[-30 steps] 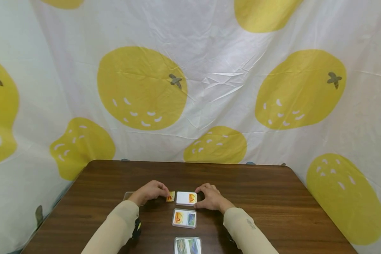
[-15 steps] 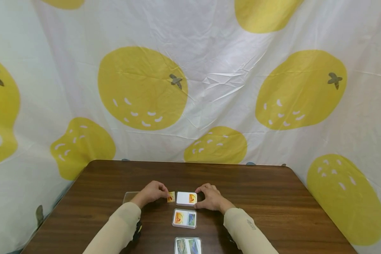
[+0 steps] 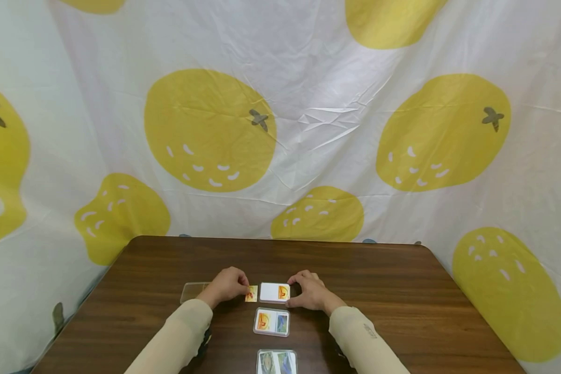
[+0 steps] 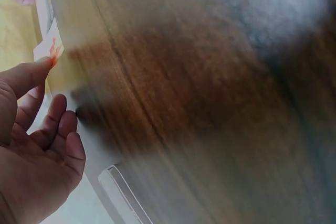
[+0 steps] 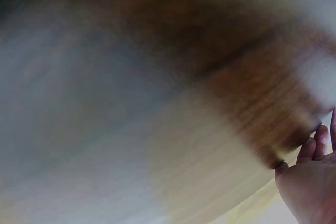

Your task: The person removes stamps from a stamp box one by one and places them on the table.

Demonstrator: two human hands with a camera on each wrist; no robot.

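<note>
My left hand (image 3: 226, 285) pinches a small yellow-orange picture card (image 3: 251, 294) between thumb and fingers, just left of the far card case (image 3: 268, 292). In the left wrist view the card (image 4: 54, 45) sticks out past the thumb tip, and the other fingers are loosely bent. This clear-edged case lies flat, with a white face and an orange picture on its right part. My right hand (image 3: 310, 292) holds its right end, thumb at the near corner and fingers at the far one. The right wrist view shows only part of the right hand (image 5: 310, 177).
A clear plastic cover (image 3: 192, 292) lies left of my left hand, partly hidden by it. Nearer me are a case with orange and blue-green pictures (image 3: 271, 322) and another with green pictures (image 3: 277, 362). The brown wooden table (image 3: 392, 280) ends at a lemon-patterned cloth (image 3: 308, 156).
My left hand has shifted slightly right and nearer me, and the small card has come a little nearer with it. More of the clear cover shows. My right hand stays on the far case.
</note>
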